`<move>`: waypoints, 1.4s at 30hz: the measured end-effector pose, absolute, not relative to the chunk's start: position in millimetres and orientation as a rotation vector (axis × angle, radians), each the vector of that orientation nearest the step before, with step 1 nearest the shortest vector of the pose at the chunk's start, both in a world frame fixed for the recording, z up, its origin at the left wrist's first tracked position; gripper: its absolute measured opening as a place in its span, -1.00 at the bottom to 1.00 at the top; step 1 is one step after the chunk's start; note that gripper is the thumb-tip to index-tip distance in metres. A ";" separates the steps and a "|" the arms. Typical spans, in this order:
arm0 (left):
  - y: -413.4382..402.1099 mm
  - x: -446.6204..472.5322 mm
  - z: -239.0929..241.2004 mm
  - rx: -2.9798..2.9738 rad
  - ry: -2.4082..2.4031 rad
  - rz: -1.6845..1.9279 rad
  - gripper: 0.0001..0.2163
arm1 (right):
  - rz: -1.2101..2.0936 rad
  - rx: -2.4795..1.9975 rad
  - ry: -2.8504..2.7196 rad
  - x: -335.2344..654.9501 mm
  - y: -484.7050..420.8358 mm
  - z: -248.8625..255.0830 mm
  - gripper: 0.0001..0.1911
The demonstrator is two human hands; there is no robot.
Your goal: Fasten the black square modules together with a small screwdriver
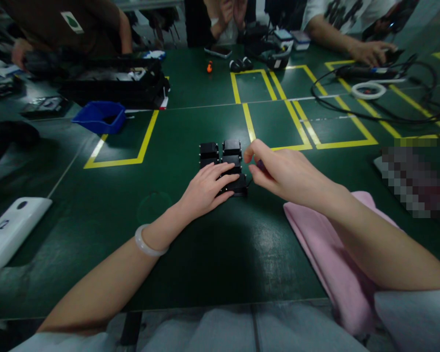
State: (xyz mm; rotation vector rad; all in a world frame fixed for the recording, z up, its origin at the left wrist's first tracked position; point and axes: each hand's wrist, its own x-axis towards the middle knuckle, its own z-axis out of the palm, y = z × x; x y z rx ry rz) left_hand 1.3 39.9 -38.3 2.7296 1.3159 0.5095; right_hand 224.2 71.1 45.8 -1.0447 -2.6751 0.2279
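Two rows of small black box-shaped parts [209,149] sit side by side on the green table, with tiny shiny screws or pins along their sides. My left hand [209,189] lies over the near parts, palm down, its fingers spread flat across them. To the right, my right hand [278,168] is closed in a pinch around what looks like a small screwdriver [261,165]. Most of its dark handle is hidden by my fingers. Its thin shaft points down-left to the side of the nearest black part [237,185]; contact is hard to make out.
A folded pink cloth [315,234] lies under my right forearm. Left are a white device [16,227] and a blue bin [100,117]. Across the table are a black tray [113,83], an orange item [209,67], cables [370,115] and a co-worker's hand [374,51].
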 end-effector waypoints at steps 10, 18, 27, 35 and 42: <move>40.6 1.1 -39.3 2.737 1.318 0.505 -0.64 | 0.221 -1.053 -2.690 223.9 71.3 46.5 -0.75; 40.8 0.4 -40.4 2.755 1.321 0.507 -0.65 | 0.156 -1.071 -2.707 223.4 71.7 46.5 -0.67; 40.3 0.3 -39.2 2.768 1.329 0.474 -0.64 | 0.211 -1.073 -2.668 223.6 71.2 45.8 -0.74; 40.8 0.6 -39.5 2.769 1.328 0.475 -0.64 | 0.134 -1.112 -2.673 222.3 70.8 45.7 -0.73; 41.0 0.3 -40.7 2.761 1.314 0.506 -0.64 | 0.142 -1.083 -2.677 222.9 71.0 46.2 -0.74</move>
